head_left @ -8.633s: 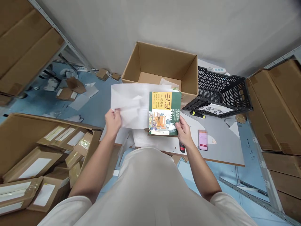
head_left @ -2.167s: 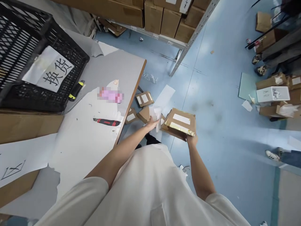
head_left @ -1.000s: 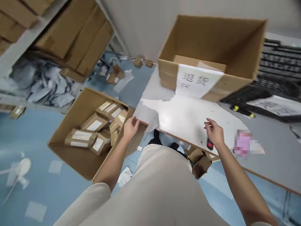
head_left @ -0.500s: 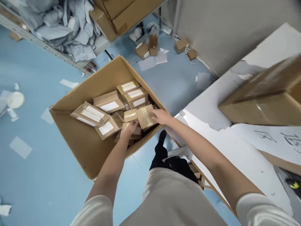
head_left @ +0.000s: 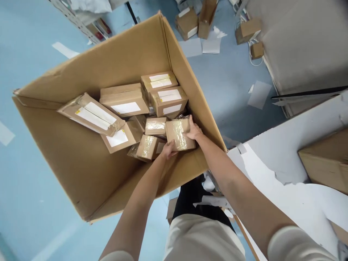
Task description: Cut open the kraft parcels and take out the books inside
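Inside a big open cardboard carton (head_left: 89,185), both hands grip one small taped cardboard box (head_left: 178,135). My right hand (head_left: 194,129) is closed around its right side, thumb on top. My left hand (head_left: 169,149) pinches its lower left corner; the fingertips are partly hidden. Just left of it lie a smaller taped box (head_left: 155,126) and another taped box (head_left: 146,146). Farther left, a long labelled box (head_left: 94,114) leans tilted over a second labelled box (head_left: 119,139). Several more boxes with white labels, such as this one (head_left: 168,98), fill the far side.
A white-topped table (head_left: 288,203) stands at the right with a larger cardboard box (head_left: 326,159) on it. Small boxes (head_left: 187,23) and paper sheets (head_left: 259,95) litter the blue floor beyond the carton. A shelf's metal edge (head_left: 74,21) is at upper left.
The view has come closer to the carton. My left hand has moved right, from beside the neighbouring boxes to the held box's lower corner. My right hand has stayed on that box.
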`<state>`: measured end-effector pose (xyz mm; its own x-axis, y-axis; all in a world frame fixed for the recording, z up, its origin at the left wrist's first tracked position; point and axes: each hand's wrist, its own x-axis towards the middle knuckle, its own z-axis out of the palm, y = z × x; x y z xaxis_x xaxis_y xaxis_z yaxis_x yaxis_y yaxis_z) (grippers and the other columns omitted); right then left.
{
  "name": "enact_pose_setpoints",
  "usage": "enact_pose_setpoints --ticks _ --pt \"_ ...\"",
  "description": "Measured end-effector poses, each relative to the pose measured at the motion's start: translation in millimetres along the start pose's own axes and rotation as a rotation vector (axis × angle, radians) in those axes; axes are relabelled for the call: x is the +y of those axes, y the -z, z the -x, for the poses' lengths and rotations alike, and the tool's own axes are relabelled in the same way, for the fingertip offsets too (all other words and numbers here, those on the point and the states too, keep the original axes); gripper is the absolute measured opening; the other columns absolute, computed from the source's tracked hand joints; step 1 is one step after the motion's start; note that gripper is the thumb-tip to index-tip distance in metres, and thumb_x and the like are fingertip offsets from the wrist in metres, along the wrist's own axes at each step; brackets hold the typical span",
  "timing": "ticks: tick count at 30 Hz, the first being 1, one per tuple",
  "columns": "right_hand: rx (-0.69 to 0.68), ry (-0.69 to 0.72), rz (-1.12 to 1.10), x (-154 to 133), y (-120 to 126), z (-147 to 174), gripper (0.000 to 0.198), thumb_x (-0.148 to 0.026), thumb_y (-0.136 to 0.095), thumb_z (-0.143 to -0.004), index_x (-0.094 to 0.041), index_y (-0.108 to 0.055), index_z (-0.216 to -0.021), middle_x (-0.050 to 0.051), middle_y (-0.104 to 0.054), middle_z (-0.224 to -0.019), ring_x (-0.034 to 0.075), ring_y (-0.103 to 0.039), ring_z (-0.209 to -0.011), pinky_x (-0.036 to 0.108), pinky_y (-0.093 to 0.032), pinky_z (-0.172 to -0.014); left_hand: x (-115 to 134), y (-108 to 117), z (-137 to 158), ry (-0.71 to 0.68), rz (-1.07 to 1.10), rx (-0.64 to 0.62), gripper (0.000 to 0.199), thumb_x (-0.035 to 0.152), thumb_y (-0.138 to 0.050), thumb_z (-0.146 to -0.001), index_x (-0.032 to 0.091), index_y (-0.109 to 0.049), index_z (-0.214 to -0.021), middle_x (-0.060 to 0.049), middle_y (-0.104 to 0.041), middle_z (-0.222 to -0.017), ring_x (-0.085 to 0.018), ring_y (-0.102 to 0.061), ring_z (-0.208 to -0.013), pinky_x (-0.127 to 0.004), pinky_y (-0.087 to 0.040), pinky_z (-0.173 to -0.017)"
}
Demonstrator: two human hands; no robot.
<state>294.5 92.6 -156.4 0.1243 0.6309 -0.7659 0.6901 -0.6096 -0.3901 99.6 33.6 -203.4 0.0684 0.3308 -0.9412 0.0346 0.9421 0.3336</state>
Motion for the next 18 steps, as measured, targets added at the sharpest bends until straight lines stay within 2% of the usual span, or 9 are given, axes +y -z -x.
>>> enact_pose_setpoints --ticks 4,8,10,12,15,18 --pt "-0.016 0.025 0.024 -1 12 -11 0.098 -0.043 -0.077 -0.065 -0.021 -0.025 -0.145 0.015 -0.049 -0.136 0.028 -0.051 -0.122 0.040 -0.039 -0.102 -1 -3 7 -0.049 0.098 0.051 0.050 0.044 -0.070 -0.077 0.019 -0.055 -0.118 -0.012 -0.063 -0.119 -0.020 -0.064 -0.100 -0.032 -0.056 -0.078" --pt "0.086 -0.014 0.025 -14 26 3 0.074 -0.044 -0.072 -0.069 -0.015 -0.040 -0.129 0.015 -0.053 -0.126 0.026 -0.055 -0.113 0.037 -0.043 -0.097 3 -9 32 -0.092 0.100 0.069 0.052 0.041 -0.071 -0.076 0.018 -0.055 -0.120 -0.013 -0.063 -0.119 -0.021 -0.064 -0.100 -0.032 -0.057 -0.078" --pt "0.163 0.024 0.078 -28 35 31 0.064 -0.044 -0.069 -0.072 -0.016 -0.044 -0.123 0.014 -0.055 -0.120 0.028 -0.057 -0.108 0.040 -0.044 -0.095 5 -6 55 -0.136 0.091 0.077 0.052 0.043 -0.070 -0.077 0.017 -0.055 -0.120 -0.014 -0.063 -0.120 -0.023 -0.064 -0.102 -0.031 -0.057 -0.078" --pt "0.228 0.120 0.121 -44 45 72 0.057 -0.046 -0.066 -0.074 -0.019 -0.046 -0.120 0.013 -0.053 -0.117 0.029 -0.060 -0.101 0.045 -0.046 -0.091 8 7 80 -0.180 0.082 0.070 0.052 0.048 -0.067 -0.079 0.018 -0.055 -0.120 -0.014 -0.062 -0.123 -0.024 -0.064 -0.104 -0.031 -0.057 -0.078" --pt "0.244 0.322 0.086 -70 49 139 0.048 -0.045 -0.059 -0.081 -0.024 -0.047 -0.121 0.010 -0.048 -0.119 0.024 -0.063 -0.086 0.045 -0.050 -0.083 18 44 106 -0.269 0.078 0.124 0.054 0.059 -0.056 -0.082 0.022 -0.054 -0.120 -0.011 -0.059 -0.129 -0.024 -0.062 -0.108 -0.030 -0.058 -0.076" --pt "0.205 0.475 0.025 -94 29 180 0.048 -0.037 -0.059 -0.082 -0.027 -0.046 -0.128 0.012 -0.033 -0.137 0.020 -0.064 -0.084 0.043 -0.053 -0.081 37 86 105 -0.343 0.035 0.205 0.066 0.071 -0.039 -0.083 0.020 -0.051 -0.123 -0.012 -0.059 -0.128 -0.025 -0.064 -0.105 -0.032 -0.059 -0.074"
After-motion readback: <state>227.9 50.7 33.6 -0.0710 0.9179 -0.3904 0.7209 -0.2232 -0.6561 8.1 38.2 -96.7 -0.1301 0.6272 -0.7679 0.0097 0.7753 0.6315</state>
